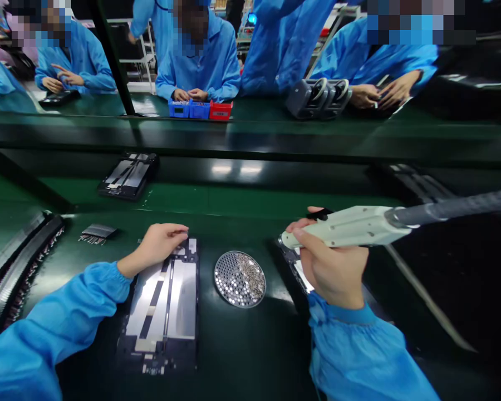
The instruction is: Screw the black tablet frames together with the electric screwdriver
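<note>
My left hand (pixel 158 245) rests on the top left corner of a flat device panel (pixel 167 301) with silver plates, its fingers curled down onto the panel's upper edge. My right hand (pixel 332 267) is wrapped round a white electric screwdriver (pixel 350 225) that lies nearly level, tip pointing left, with a grey cable running off to the right. Under that hand lies a second panel (pixel 294 264), mostly hidden. Between the two panels sits a round perforated screw tray (pixel 240 278) with several small screws.
A third panel (pixel 129 175) lies further back on the green belt. A small comb-like part (pixel 97 232) is left of my hand, and long strips (pixel 20 267) run along the left edge. Across the line, people in blue coats work near small blue and red bins (pixel 200 109).
</note>
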`<act>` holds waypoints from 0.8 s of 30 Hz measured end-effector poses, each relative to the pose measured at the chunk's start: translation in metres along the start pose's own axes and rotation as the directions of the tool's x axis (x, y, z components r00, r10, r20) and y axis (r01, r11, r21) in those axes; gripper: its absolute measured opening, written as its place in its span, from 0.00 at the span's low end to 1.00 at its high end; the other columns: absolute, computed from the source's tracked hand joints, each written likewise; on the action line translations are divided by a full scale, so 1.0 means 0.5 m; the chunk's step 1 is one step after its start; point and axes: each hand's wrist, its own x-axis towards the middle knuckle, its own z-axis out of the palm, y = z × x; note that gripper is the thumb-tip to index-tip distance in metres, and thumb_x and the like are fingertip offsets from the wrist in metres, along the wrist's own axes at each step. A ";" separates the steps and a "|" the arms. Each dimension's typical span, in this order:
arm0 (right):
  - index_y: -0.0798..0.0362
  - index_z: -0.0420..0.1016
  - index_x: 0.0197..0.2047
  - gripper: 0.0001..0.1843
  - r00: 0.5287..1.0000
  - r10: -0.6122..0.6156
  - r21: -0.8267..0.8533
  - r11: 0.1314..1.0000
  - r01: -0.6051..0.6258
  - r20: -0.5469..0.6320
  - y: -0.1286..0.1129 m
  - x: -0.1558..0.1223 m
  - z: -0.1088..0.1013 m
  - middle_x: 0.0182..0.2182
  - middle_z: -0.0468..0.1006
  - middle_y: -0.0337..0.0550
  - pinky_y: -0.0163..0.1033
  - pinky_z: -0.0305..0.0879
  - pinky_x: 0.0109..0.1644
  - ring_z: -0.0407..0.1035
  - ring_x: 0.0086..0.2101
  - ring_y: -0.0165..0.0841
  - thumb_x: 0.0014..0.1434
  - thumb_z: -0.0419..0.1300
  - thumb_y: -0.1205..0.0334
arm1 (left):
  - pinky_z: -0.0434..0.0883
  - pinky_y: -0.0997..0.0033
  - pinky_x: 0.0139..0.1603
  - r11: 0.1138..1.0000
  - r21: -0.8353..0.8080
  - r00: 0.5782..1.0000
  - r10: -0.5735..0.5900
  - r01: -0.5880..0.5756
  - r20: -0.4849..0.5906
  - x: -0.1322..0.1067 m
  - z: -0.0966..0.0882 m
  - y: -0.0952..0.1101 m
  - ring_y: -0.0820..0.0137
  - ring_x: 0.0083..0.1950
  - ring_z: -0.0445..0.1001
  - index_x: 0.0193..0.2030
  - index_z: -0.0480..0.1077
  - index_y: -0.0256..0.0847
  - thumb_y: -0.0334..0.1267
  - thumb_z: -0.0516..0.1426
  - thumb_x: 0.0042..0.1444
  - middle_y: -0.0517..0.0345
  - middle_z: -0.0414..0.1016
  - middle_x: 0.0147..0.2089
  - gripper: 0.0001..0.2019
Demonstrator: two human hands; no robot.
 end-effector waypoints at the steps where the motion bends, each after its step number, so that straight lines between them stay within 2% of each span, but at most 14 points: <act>1: 0.52 0.75 0.40 0.24 1.000 0.007 -0.004 1.000 -0.007 0.003 0.000 0.000 0.000 0.24 0.76 0.34 0.42 0.68 0.35 0.71 0.28 0.33 0.36 0.73 0.67 | 0.77 0.74 0.29 1.000 -0.016 0.999 0.025 -0.025 0.033 0.007 0.014 0.001 0.70 0.27 0.79 0.49 0.80 0.38 0.39 0.59 0.61 0.58 0.82 0.30 0.13; 4: 0.52 0.74 0.41 0.25 1.000 0.016 -0.012 1.000 -0.016 0.013 -0.001 -0.002 -0.001 0.24 0.76 0.34 0.42 0.68 0.36 0.71 0.28 0.33 0.37 0.73 0.66 | 0.78 0.73 0.31 0.994 -0.023 0.992 0.108 -0.106 0.071 0.016 0.038 -0.004 0.71 0.30 0.79 0.50 0.79 0.36 0.35 0.60 0.58 0.53 0.83 0.38 0.14; 7: 0.52 0.73 0.41 0.24 0.999 0.011 -0.027 1.000 -0.010 0.035 -0.001 -0.003 -0.002 0.24 0.76 0.34 0.42 0.67 0.34 0.71 0.28 0.33 0.38 0.73 0.65 | 0.78 0.72 0.35 0.981 0.010 0.978 0.192 -0.194 0.080 0.013 0.042 -0.013 0.72 0.32 0.79 0.50 0.78 0.36 0.34 0.60 0.59 0.49 0.81 0.47 0.13; 9: 0.52 0.73 0.41 0.24 0.999 0.003 -0.042 0.999 -0.001 0.043 0.000 -0.003 -0.002 0.24 0.76 0.34 0.42 0.67 0.33 0.71 0.28 0.34 0.39 0.72 0.65 | 0.79 0.70 0.37 0.965 0.043 0.962 0.252 -0.258 0.100 0.011 0.041 -0.018 0.72 0.33 0.79 0.50 0.78 0.35 0.34 0.59 0.60 0.48 0.80 0.49 0.12; 13: 0.51 0.72 0.41 0.23 0.998 0.001 -0.063 0.998 0.002 0.056 0.001 -0.006 0.001 0.24 0.76 0.34 0.44 0.68 0.34 0.71 0.27 0.34 0.39 0.71 0.66 | 0.78 0.62 0.51 0.909 0.135 0.914 0.373 -0.394 0.157 0.015 0.041 -0.022 0.64 0.49 0.79 0.50 0.78 0.37 0.37 0.57 0.65 0.47 0.80 0.51 0.12; 15: 0.51 0.72 0.41 0.23 0.998 0.009 -0.066 0.998 -0.005 0.057 0.001 -0.008 0.003 0.24 0.76 0.34 0.44 0.68 0.34 0.70 0.27 0.34 0.39 0.71 0.66 | 0.76 0.59 0.54 0.873 0.189 0.889 0.416 -0.449 0.193 0.017 0.043 -0.021 0.62 0.52 0.77 0.50 0.78 0.37 0.39 0.55 0.67 0.47 0.80 0.52 0.13; 19: 0.51 0.73 0.41 0.23 0.998 0.011 -0.073 0.997 -0.006 0.067 0.003 -0.014 0.005 0.24 0.76 0.34 0.44 0.68 0.34 0.70 0.27 0.34 0.40 0.72 0.65 | 0.72 0.54 0.56 0.816 0.287 0.862 0.443 -0.501 0.247 0.008 0.047 -0.017 0.60 0.54 0.74 0.51 0.78 0.38 0.39 0.50 0.71 0.46 0.79 0.55 0.16; 24: 0.49 0.74 0.43 0.21 0.995 -0.021 -0.138 0.990 0.035 0.101 0.010 -0.019 0.002 0.25 0.77 0.35 0.47 0.70 0.39 0.72 0.30 0.35 0.44 0.70 0.66 | 0.65 0.48 0.63 0.782 0.334 0.846 0.441 -0.526 0.299 -0.021 0.035 -0.024 0.50 0.65 0.69 0.64 0.70 0.38 0.44 0.51 0.71 0.45 0.70 0.67 0.21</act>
